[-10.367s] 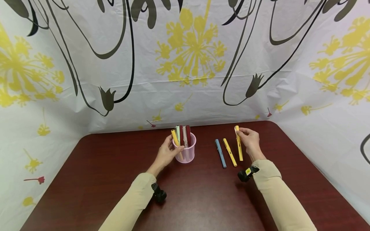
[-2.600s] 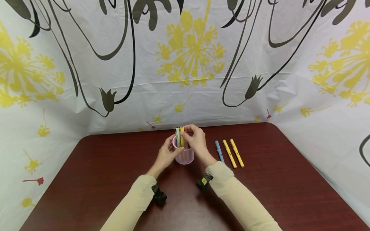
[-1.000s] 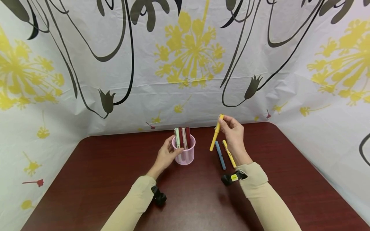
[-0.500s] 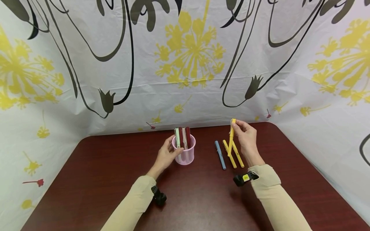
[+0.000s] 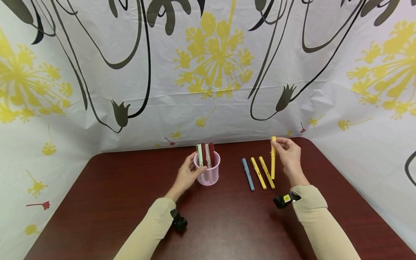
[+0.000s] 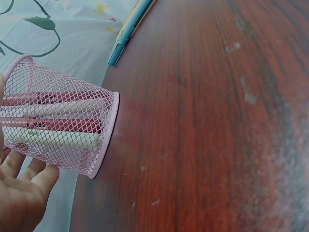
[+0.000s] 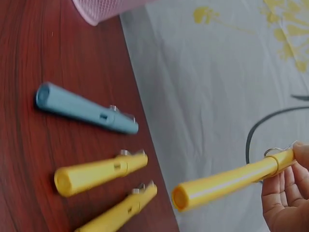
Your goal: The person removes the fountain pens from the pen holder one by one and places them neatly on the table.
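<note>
My right hand (image 5: 289,156) pinches a yellow pen (image 7: 227,181) by its capped end, tilted near upright at the right of the pens on the table. My left hand (image 5: 187,173) holds the rim and side of a pink mesh pen cup (image 5: 211,177). Inside the cup stand a pale green pen (image 5: 199,153), dark red pens (image 5: 212,153) and a whitish pen (image 5: 207,153). Lying side by side between cup and right hand are a blue pen (image 5: 248,174) and two yellow pens, one in the middle (image 5: 258,173) and one nearest the right hand (image 5: 266,172).
The dark red-brown wooden table (image 5: 130,202) ends at a far edge just behind the cup. Behind it hangs a white cloth (image 5: 156,90) with yellow and grey plant prints. Each wrist wears a black camera (image 5: 282,200).
The right hand has taken a yellow pen out of the cup and carried it rightward past the lying pens. The left hand stays at the cup.
</note>
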`<state>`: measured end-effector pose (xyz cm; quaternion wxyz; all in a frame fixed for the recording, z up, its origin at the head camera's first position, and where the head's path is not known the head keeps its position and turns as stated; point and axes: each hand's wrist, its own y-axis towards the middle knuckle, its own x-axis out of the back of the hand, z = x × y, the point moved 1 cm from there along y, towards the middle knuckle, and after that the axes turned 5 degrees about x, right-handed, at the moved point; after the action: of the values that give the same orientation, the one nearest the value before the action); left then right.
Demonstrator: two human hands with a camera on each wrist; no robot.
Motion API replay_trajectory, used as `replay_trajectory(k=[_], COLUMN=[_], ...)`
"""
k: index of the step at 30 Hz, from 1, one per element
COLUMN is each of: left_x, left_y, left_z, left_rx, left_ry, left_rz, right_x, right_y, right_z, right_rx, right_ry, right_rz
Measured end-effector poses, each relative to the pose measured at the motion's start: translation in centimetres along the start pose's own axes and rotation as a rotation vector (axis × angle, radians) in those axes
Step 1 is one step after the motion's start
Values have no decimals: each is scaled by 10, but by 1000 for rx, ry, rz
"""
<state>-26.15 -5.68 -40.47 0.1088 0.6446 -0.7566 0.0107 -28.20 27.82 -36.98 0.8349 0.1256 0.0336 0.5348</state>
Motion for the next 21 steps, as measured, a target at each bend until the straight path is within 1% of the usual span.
replay_trajectory(k=[3,10,13,21], left_x=[0,-1,-1,-1], left_y=[0,0,-1,0], left_z=[0,0,0,1], left_rx=[4,-4,-5,-9], left_ry=[3,3,6,16], left_rz=[0,-1,-2,-3], right_x=[7,17,21,23], right_y=[4,8,8,12], right_z=[-6,-21,-27,-43], right_rx=[-8,-54,-66,-75], right_ry=[-58,-295,-371,-447], right_rz=[4,26,46,56])
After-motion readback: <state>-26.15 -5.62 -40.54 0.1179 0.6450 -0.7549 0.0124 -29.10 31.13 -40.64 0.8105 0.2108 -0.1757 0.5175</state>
